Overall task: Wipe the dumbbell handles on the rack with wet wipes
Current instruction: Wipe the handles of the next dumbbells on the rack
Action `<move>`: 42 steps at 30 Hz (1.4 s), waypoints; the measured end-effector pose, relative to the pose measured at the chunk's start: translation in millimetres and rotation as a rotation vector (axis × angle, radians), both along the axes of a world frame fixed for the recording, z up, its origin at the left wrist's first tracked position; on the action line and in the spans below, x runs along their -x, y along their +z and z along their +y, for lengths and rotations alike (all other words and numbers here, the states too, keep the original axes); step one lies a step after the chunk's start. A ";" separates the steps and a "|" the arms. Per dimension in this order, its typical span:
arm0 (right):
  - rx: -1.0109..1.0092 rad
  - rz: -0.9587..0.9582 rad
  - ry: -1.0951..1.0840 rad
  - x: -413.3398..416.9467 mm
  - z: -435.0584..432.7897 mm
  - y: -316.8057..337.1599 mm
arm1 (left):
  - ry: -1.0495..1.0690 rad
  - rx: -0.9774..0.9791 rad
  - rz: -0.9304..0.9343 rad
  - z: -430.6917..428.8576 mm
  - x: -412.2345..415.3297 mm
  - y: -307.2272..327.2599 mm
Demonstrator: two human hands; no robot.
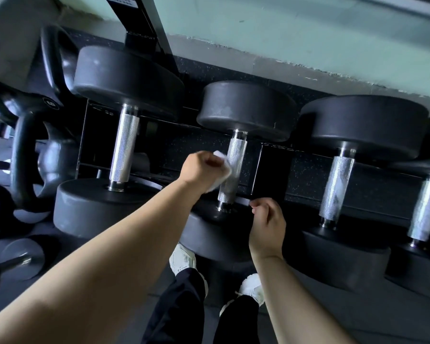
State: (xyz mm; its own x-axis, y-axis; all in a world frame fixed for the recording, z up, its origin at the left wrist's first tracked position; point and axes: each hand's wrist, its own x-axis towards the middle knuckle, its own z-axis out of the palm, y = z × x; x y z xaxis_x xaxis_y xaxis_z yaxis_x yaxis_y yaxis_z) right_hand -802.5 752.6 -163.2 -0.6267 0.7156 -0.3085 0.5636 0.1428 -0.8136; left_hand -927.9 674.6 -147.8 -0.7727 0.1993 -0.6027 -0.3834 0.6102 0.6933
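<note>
Head view, looking down at the rack. The left hand (200,170) is closed around a white wet wipe (225,173), holding it against the left side of the knurled handle (236,160) of the middle dumbbell (246,110), about midway along the handle's length. The wipe shows above and below the curled fingers and is slightly blurred. The right hand (268,224) is curled into a fist with nothing visible in it; it lies over the near head of the same dumbbell, just beside the lower end of the handle and clear of the wipe.

The middle dumbbell rests across the black rack (268,170), its far head toward the wall and its near head toward the person. A larger dumbbell (124,147) lies parallel on the left. Two more dumbbells, the nearer (336,187) and the outer (426,209), lie on the right, the outer one cut off by the picture's edge. All have dark round heads and bright metal handles. Black kettlebells (27,155) stand at the far left. Below the forearms appear dark trousers (181,306) and white shoes (183,259) on a dark floor. A pale green wall (283,28) runs behind the rack.
</note>
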 end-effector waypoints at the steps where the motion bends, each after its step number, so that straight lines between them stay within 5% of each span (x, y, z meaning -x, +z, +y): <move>1: 0.021 -0.002 -0.006 -0.7 0.1 -0.6 | 0.073 -0.012 0.045 8.3 5.8 0.0; 5: 0.055 0.009 -0.021 -2.1 0.6 -3.2 | 0.074 -0.071 0.184 16.3 12.6 -2.0; 10: -0.047 0.028 0.035 -1.0 1.5 -5.7 | -0.375 -0.042 -0.282 -31.2 -5.7 -25.4; 16: 0.047 -0.008 0.026 -3.3 1.3 -3.8 | -0.008 -0.606 -0.573 -2.2 25.1 -22.8; 24: -0.036 0.038 0.024 -2.5 1.4 -6.2 | -0.096 -0.588 -0.699 -23.0 0.7 -37.3; 31: 0.058 0.009 0.002 -3.1 1.2 -4.2 | 0.094 -0.586 -0.400 8.7 34.7 -30.8; 35: -0.041 0.036 0.021 -2.1 0.6 -5.0 | -0.232 -0.270 -0.404 -13.3 1.1 -49.9; 37: -0.052 0.031 0.028 -1.7 0.6 -3.4 | -0.235 -0.159 -0.391 -19.8 -3.0 -52.3; 42: 0.019 0.004 0.013 -2.9 1.7 -3.3 | 0.131 -0.428 -0.322 3.5 34.5 -28.9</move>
